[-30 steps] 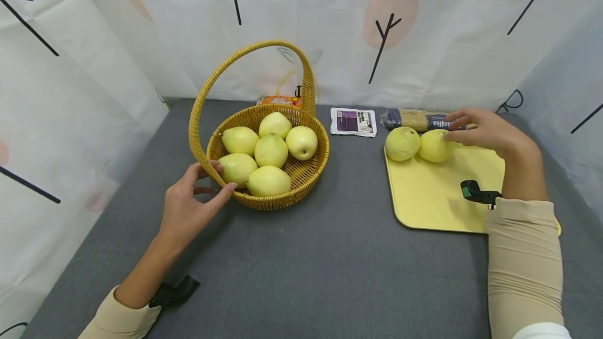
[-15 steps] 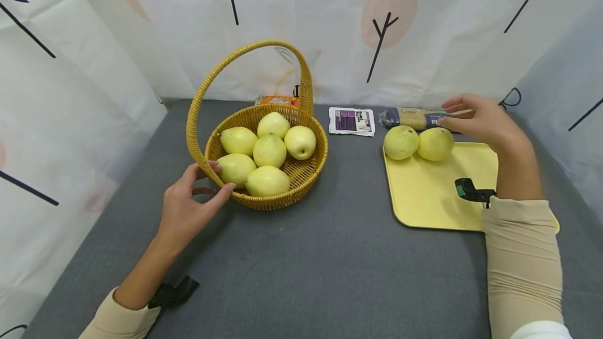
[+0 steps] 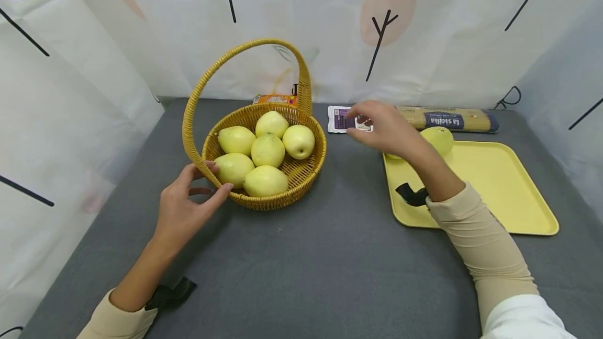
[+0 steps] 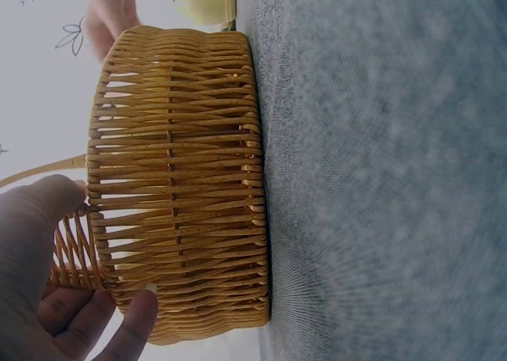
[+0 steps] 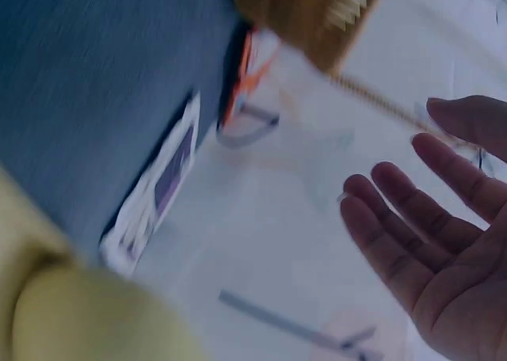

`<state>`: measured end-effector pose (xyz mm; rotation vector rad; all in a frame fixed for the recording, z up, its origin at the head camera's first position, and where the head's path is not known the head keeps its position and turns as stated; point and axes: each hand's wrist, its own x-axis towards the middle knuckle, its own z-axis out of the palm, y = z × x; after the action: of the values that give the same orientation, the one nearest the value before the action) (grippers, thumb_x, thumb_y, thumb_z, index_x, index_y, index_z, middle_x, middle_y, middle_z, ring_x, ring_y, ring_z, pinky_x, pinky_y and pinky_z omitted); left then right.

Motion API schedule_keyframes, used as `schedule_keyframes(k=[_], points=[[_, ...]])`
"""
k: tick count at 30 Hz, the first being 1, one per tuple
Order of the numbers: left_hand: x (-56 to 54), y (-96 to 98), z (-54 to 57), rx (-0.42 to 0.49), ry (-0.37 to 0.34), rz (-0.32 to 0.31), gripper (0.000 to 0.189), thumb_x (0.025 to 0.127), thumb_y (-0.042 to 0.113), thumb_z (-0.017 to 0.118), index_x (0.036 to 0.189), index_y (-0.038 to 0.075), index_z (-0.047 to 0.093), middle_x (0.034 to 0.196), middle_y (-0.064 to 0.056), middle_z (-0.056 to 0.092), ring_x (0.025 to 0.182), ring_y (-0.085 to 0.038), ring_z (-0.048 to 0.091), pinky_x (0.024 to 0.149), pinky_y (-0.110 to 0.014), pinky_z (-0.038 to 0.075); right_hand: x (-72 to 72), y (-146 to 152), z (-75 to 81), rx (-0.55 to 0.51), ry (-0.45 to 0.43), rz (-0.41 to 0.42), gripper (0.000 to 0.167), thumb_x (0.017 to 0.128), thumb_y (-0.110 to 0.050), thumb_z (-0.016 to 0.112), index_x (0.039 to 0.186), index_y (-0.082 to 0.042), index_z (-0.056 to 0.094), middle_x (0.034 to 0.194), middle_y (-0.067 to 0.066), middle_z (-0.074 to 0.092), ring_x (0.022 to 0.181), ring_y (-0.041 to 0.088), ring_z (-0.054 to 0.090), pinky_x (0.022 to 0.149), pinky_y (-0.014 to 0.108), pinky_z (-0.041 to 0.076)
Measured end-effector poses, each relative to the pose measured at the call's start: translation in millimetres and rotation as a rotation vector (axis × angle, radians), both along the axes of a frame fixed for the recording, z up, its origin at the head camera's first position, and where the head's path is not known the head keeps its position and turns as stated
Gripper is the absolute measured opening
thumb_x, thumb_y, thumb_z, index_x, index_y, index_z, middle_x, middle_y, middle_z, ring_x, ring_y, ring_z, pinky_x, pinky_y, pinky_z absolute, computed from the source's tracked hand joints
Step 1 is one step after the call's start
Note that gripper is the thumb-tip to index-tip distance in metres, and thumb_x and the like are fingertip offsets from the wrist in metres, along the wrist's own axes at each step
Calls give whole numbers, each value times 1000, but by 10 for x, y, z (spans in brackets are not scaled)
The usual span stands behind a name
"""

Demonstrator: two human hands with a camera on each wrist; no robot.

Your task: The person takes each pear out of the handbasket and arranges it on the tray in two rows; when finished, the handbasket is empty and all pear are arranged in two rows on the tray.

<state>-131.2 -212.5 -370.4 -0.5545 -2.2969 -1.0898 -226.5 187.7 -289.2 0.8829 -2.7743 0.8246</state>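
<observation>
Right hand (image 3: 383, 127), moved: swung well over to the left since half a second ago, from around the "la sicilia" pack (image 3: 445, 120) to partly covering the purple-and-white packet (image 3: 337, 120) in the head view.
Right hand, grip: spread loosely, with thumb well apart from the fingers, up in the air between basket and tray.
Left hand (image 3: 183, 203), grip: pinching the basket's near-left edge, right at the foot of the handle (image 3: 235, 55).
Basket (image 3: 278, 204): upright on the grey table (image 3: 306, 266), pretty much same spot as before.
Basket fruit (image 3: 267, 150): six yellow-green ones, bunched mostly toward the left.
Tray fruit (image 3: 439, 140): two at the far-left corner of the yellow tray (image 3: 499, 187), one mostly hidden behind the right arm.
Orange packet (image 3: 278, 99): just behind the basket, partly blocked.
</observation>
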Motion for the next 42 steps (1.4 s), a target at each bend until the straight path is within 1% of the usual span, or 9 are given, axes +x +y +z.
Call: schedule_keyframes(k=[4, 8, 12, 18, 24, 30, 34, 38, 42], points=[[-4, 10, 1, -3, -8, -7, 47, 79, 7, 85, 120, 4, 63, 119, -2, 67, 102, -20, 67, 71, -15, 56, 34, -404, -87, 61, 125, 160, 29, 89, -10, 75, 116, 0, 67, 116, 15, 63, 103, 29, 60, 87, 45, 52], [-3, 12, 1, -7, -6, 0, 46, 79, 7, 85, 120, 4, 63, 119, -2, 67, 102, -20, 67, 71, -15, 56, 35, -735, -156, 126, 131, 183, 36, 88, -15, 76, 120, -1, 66, 122, 16, 61, 106, 29, 59, 88, 43, 52], [9, 7, 3, -14, -6, 5, 46, 79, 6, 85, 120, 3, 63, 118, -3, 67, 102, -21, 67, 71, -13, 55, 10, -978, -250, 241, 124, 114, 46, 87, -25, 78, 125, -3, 64, 127, 18, 58, 111, 33, 56, 89, 44, 52], [14, 9, 14, -11, 6, -2, 46, 79, 5, 84, 119, 2, 63, 119, -4, 67, 101, -22, 67, 71, -13, 55, 8, -1245, -356, 485, 146, -71, 65, 83, -38, 82, 135, -10, 54, 129, 20, 52, 113, 39, 52, 82, 46, 57], [4, 2, 4, -9, 13, -6, 46, 79, 5, 84, 120, 1, 62, 120, -4, 67, 101, -22, 67, 71, -14, 55, -42, -1392, -473, 571, 262, -172, 59, 86, -35, 78, 132, -9, 54, 114, 19, 56, 101, 36, 55, 78, 43, 54], [-20, -4, -15, -5, -3, -15, 45, 81, 7, 83, 121, 1, 62, 122, -4, 66, 103, -20, 66, 72, -15, 55, -62, -1361, -537, 374, 346, -244, 70, 83, -31, 74, 145, -10, 48, 118, 21, 51, 93, 33, 49, 56, 37, 53], [-18, -2, -17, -1, 6, -14, 45, 80, 6, 84, 120, 2, 62, 121, -4, 66, 102, -22, 67, 71, -14, 55, -71, -1318, -572, 179, 380, -226, 75, 81, -29, 70, 149, -10, 45, 122, 21, 44, 97, 34, 44, 56, 37, 51], [-7, -2, -16, 7, 14, -19, 46, 78, 4, 85, 119, 3, 63, 121, -4, 67, 101, -24, 67, 71, -13, 55, -79, -1264, -582, -72, 271, -157, 71, 77, -28, 73, 142, -9, 49, 129, 19, 38, 110, 34, 43, 71, 40, 52], [-1, -4, -14, 9, 13, -17, 46, 78, 4, 85, 119, 3, 63, 122, -4, 67, 101, -23, 67, 72, -12, 54, -75, -1195, -547, -356, 42, -27, 73, 77, -20, 76, 139, -5, 39, 135, 20, 39, 111, 31, 51, 84, 41, 53]])
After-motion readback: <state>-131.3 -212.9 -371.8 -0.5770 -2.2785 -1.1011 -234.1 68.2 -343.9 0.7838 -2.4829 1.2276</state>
